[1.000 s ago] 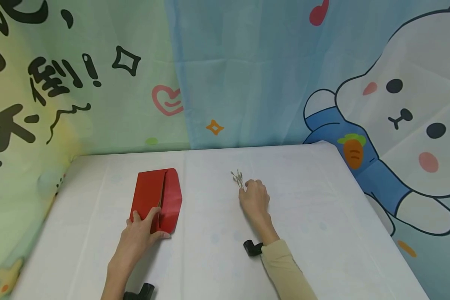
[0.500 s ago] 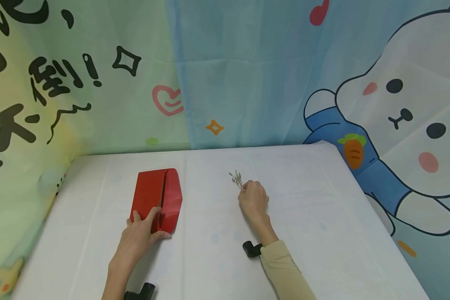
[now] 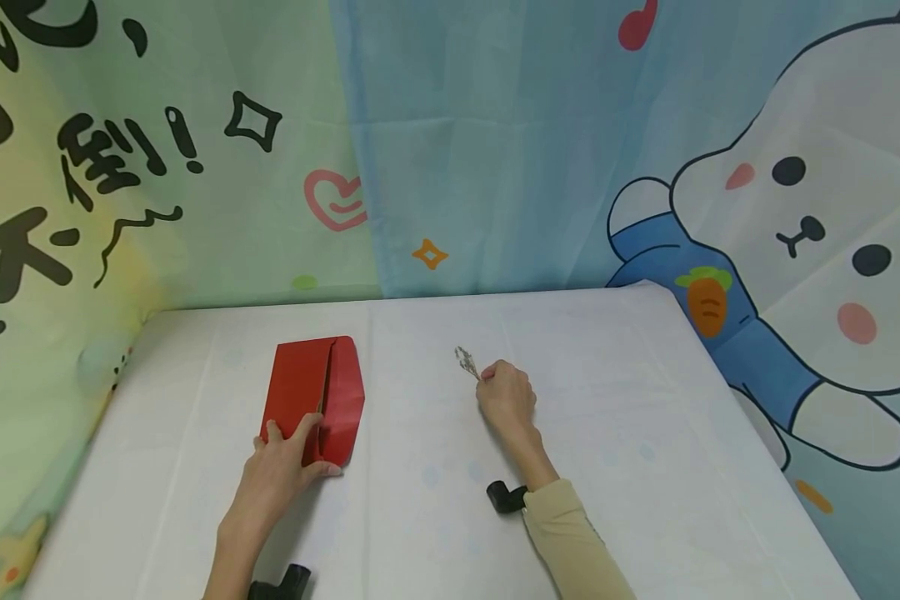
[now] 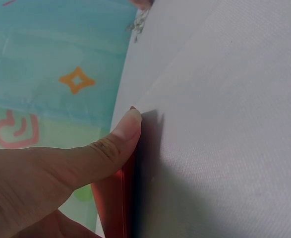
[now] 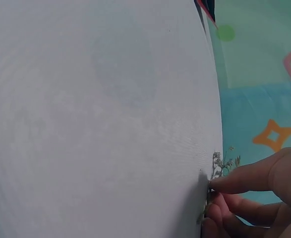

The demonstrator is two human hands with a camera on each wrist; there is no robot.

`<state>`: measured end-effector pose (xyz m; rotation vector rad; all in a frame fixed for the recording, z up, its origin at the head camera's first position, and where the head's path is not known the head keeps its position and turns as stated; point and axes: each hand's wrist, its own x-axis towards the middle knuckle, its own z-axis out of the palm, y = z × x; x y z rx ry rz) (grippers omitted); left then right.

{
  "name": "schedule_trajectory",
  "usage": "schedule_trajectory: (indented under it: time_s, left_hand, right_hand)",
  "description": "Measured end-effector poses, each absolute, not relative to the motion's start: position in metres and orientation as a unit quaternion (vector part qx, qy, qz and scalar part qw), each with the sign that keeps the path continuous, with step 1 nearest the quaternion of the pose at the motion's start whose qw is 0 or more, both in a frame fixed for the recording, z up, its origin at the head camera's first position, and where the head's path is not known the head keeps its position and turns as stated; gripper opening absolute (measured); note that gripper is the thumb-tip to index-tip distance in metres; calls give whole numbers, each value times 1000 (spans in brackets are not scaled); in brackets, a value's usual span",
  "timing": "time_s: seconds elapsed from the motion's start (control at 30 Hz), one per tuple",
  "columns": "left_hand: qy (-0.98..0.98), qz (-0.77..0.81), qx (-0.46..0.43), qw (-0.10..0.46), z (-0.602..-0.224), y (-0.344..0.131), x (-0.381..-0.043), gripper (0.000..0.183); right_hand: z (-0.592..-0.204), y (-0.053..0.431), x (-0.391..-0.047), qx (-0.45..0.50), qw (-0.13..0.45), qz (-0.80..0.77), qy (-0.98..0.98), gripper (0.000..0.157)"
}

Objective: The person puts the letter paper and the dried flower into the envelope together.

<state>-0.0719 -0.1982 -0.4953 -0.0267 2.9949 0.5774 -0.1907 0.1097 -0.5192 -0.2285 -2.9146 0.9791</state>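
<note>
A red paper envelope lies toward the left of the table, its flap on the right side folded out. My left hand holds it at the near end, with the index finger at the slit of the opening and the thumb along the near edge. In the left wrist view the thumb crosses the envelope's red edge. My right hand pinches a small sprig of dried flowers between thumb and fingers. The flower heads stick out past the fingertips, while the lower stem is mostly hidden by the hand.
A white cloth covers the table, with a crease running front to back. Behind it hangs a printed curtain with a cartoon bear on the right. Black wrist camera mounts sit on both forearms.
The dried sprig has tipped over to the left, its heads now lower and farther left. The right fingers have turned slightly with it. The left hand and the envelope keep their place.
</note>
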Motion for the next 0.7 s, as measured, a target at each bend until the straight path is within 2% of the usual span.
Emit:
schedule_trajectory:
  time_s: [0.27, 0.7]
  left_hand:
    - [981, 188, -9, 50, -496, -199, -72, 72]
    - [980, 194, -15, 48, -496, -200, -72, 72]
  right_hand:
    - [-516, 109, -190, -68, 15, 337, -939, 19]
    - [-515, 95, -186, -56, -25, 415, -908, 12]
